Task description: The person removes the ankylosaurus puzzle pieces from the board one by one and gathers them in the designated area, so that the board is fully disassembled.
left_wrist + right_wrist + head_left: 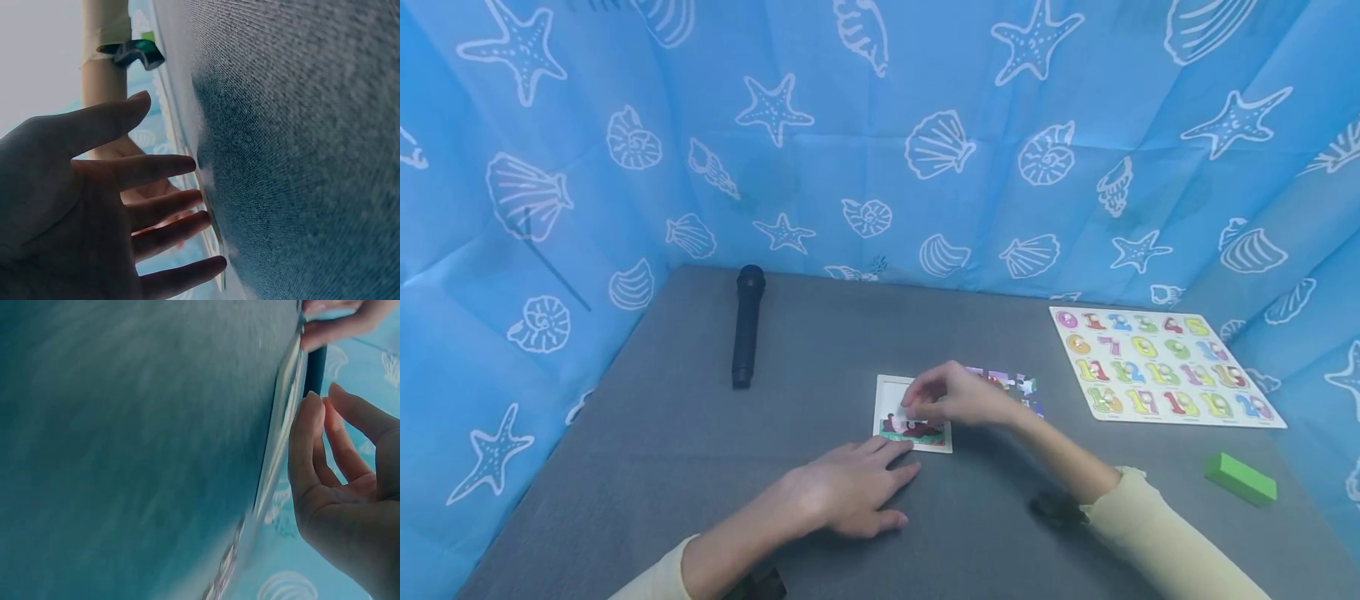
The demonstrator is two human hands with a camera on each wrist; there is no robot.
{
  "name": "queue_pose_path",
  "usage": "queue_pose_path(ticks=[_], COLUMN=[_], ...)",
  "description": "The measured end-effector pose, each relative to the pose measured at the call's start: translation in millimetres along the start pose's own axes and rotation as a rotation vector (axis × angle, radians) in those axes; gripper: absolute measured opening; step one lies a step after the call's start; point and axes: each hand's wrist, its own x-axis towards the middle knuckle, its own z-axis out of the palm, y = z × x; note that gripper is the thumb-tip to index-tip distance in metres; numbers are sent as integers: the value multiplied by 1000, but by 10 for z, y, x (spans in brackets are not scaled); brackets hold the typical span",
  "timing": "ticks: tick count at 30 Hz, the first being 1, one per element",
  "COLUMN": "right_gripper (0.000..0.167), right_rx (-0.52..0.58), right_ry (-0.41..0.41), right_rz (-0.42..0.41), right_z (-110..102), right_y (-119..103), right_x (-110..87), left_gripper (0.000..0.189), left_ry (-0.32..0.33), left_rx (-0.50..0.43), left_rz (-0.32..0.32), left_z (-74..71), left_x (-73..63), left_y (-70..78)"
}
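A small jigsaw board (887, 392) with a pale rim lies on the grey table, a brown, pink and green picture in its lower part. Over its middle, my right hand (955, 397) has thumb and fingertips brought together on a small pale puzzle piece (913, 412), mostly hidden by the fingers. My left hand (857, 483) rests palm down with fingers spread, its fingertips at the board's lower left edge. In the left wrist view those fingers (169, 228) are straight. Loose puzzle pieces (1026, 385) lie just behind my right wrist.
A black microphone (747, 325) lies at the back left. To the right is a white number board (1172, 367) with colourful numerals, and a green block (1240, 479) sits nearer the front. A blue curtain (865, 150) with shells and starfish hangs behind the table (700, 467).
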Motion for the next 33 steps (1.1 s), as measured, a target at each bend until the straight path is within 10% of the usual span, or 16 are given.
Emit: queue_pose_path(ticks=[33], right_gripper=[12], right_rx=[-175], right_ry=[-2], right_rz=[78], right_z=[233], right_y=[-118], right_x=[205], left_gripper=[64], left_ry=[2], left_rx=[-9], left_rz=[2], left_z=[13], left_x=[13], left_y=[35])
